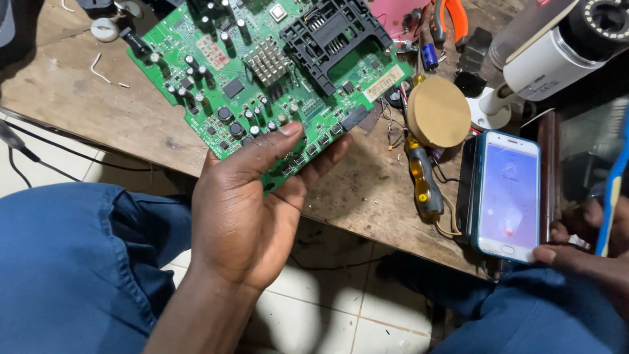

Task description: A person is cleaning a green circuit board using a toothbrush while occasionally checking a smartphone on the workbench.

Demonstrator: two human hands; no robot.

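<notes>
nearest the camera are blue trouser legs point(59, 262) above a pale tiled floor point(327, 314). the left hand point(246, 210) grips the near edge of a green circuit board point(262, 72), thumb on top and fingers underneath, holding it tilted over the worn wooden table point(98, 98). at the right edge the right hand point(583, 246) is curled around a blue handle point(612, 190), one fingertip touching the bottom corner of a smartphone point(508, 193) with its screen lit. just left of the phone lies a yellow-handled screwdriver point(422, 177), with a round tan disc point(439, 111) beyond it. farther back sit orange-handled pliers point(452, 16) and a white camera point(557, 46).
</notes>
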